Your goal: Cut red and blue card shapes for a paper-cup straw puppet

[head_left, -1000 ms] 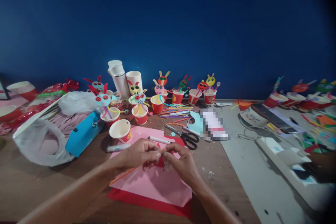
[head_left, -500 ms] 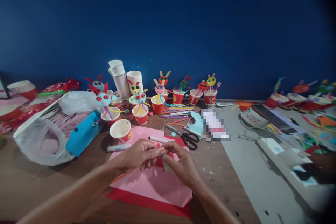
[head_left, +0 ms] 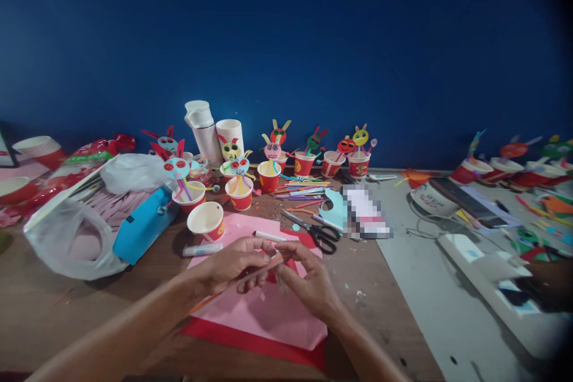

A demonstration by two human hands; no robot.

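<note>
Left hand and right hand pinch a slender orange-and-translucent strip above pink paper; face-topped red paper cups behind appear finished, while the nearest white-lined red cup lacks a figure.

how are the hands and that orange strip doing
Left hand holding orange strip. Right hand at its end, grip unclear. Pink paper below. Scissors beyond, clear of both hands.
</note>
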